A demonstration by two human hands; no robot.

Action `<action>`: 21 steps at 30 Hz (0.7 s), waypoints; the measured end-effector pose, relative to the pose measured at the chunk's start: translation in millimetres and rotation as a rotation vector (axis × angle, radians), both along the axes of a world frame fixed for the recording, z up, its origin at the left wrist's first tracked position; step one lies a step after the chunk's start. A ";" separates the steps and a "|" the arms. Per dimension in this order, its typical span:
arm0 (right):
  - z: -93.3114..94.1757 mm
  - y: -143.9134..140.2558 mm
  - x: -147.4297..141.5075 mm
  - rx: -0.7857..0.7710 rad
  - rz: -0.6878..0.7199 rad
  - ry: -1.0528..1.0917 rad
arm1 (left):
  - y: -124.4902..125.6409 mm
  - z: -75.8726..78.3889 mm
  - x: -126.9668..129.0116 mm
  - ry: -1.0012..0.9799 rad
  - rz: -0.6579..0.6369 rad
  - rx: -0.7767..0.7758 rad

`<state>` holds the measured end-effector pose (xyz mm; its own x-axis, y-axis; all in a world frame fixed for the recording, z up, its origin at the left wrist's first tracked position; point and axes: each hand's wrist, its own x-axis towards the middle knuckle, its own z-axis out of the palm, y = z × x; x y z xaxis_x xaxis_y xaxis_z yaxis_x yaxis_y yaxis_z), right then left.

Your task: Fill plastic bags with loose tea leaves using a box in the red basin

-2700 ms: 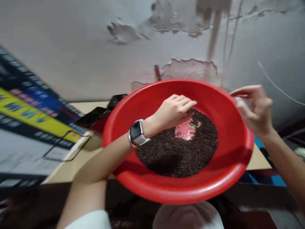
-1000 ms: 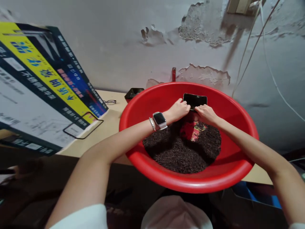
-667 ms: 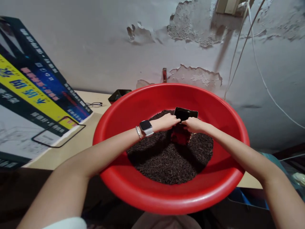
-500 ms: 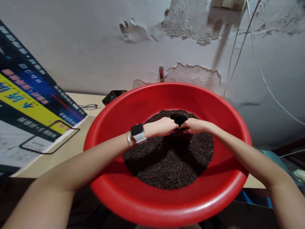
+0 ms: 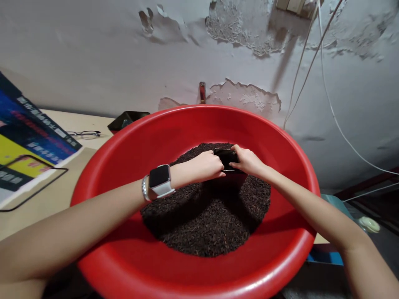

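A large red basin (image 5: pixel 199 276) holds a bed of dark brown dried leaves (image 5: pixel 208 234) that look like loose tea. Near the far side of the leaves stands a dark open-topped pouch (image 5: pixel 226 180), its inside black and shiny. My left hand (image 5: pixel 207 165), with a watch and a bracelet at the wrist, grips the left edge of the pouch's mouth. Opposite it, my right hand (image 5: pixel 248 161) has thumb and fingers closed on the right edge. The mouth is spread between both hands. Shadow hides the lower part of the pouch.
Left of the basin, eyeglasses (image 5: pixel 84 133) and a black tray (image 5: pixel 127 119) lie on the tabletop (image 5: pixel 75 168). A printed board (image 5: pixel 37 135) and a black wire frame (image 5: pixel 39 164) are at far left. Behind is a peeling wall (image 5: pixel 174 79) with hanging cables (image 5: pixel 327 83).
The view has shifted, so the basin and hands appear further left. My right hand has changed its hold, its fingers now higher over the pouch's right edge. My left hand keeps its grip.
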<state>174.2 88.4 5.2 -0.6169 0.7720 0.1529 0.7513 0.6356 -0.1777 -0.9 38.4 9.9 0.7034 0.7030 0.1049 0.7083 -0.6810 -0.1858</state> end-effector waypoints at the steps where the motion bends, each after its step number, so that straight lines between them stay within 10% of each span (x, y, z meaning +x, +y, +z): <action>1: -1.2 0.7 -0.8 -0.029 0.007 0.058 | -0.8 0.8 0.4 -0.019 -0.004 0.004; 6: 20.5 5.3 4.8 -0.132 0.013 0.496 | -5.4 7.5 0.2 0.024 0.031 -0.011; 11: 47.9 23.4 29.3 0.216 -0.154 0.858 | -8.5 7.0 1.9 0.128 0.107 -0.046; 21: -29.9 58.6 37.1 0.051 -0.409 -0.285 | -41.9 8.3 15.0 0.098 0.116 -0.105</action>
<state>211.3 147.1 -24.7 -0.2881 0.9553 0.0657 0.9549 0.2815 0.0943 14.2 -3.5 18.1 0.6201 0.7835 -0.0384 0.7654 -0.6150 -0.1896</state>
